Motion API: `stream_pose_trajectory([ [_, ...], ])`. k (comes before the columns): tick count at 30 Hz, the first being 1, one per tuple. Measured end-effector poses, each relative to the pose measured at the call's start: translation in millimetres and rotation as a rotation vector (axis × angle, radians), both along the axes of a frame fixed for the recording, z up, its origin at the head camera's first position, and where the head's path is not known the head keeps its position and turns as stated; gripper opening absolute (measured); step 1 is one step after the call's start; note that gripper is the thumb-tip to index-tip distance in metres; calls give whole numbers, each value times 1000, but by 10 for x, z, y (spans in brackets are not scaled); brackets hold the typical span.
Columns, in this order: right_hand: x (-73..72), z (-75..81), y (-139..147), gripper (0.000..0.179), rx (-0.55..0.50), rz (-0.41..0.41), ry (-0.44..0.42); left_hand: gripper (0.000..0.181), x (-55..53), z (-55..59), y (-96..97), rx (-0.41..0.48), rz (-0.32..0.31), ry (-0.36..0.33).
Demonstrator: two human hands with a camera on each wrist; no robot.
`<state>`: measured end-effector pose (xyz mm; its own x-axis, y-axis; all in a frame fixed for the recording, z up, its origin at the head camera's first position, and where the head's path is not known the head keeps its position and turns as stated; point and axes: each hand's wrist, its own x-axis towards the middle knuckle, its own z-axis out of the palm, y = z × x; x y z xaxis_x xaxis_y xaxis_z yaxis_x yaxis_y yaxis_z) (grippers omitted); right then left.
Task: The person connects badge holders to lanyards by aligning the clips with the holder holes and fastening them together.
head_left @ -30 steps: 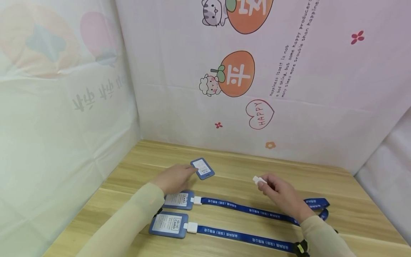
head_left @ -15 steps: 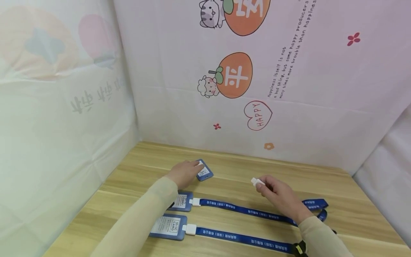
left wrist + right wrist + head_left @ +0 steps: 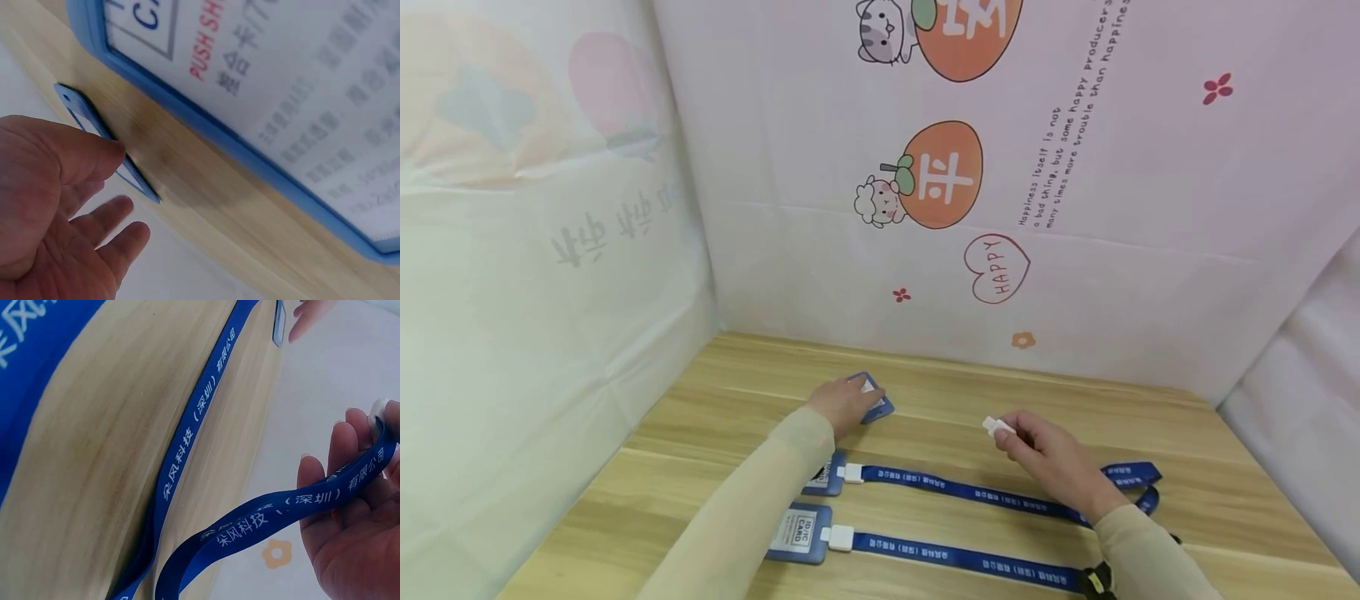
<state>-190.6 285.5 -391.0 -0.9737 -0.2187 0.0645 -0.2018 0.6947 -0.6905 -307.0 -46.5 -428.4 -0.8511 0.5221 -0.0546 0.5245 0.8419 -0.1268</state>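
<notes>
My left hand (image 3: 842,404) reaches over a loose blue badge holder (image 3: 880,410) lying at the back of the table, its fingers covering part of the card. In the left wrist view the thumb overlaps that holder's face and the other fingers are spread, not curled round it. My right hand (image 3: 1051,457), held above the table to the right, pinches a white plastic clip (image 3: 996,425) between thumb and fingers. From this clip a blue printed lanyard (image 3: 300,503) runs across the palm and loops down, as the right wrist view shows.
Two badge holders, a nearer one (image 3: 797,533) and a farther one (image 3: 831,477), lie partly under my left sleeve. Each joins a blue strap stretching rightward, the nearer strap (image 3: 962,560) below the farther strap (image 3: 955,490). A printed white cloth (image 3: 820,267) hangs behind the wooden table (image 3: 940,442).
My left hand has moved right and farther over the loose badge holder, covering more of it. The right hand keeps its pinch on the clip, almost still.
</notes>
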Motion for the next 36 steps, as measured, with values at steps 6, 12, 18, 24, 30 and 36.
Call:
stream_pose_trajectory([
  [6,0,-23,12,37,2,11,18,59,18,30,17,-65,9,0],
  [12,3,-38,14,37,-4,14,17,59,54,51,21,-91,27,-5],
  [18,1,-39,16,40,-4,7,-3,58,61,51,29,-104,19,7],
  [24,-1,-48,34,40,1,10,4,44,56,64,38,-131,5,39],
  [30,4,-53,44,39,-8,17,2,35,82,134,39,-154,15,40],
  [36,6,-55,38,39,0,9,-2,40,85,181,33,-137,51,-4],
])
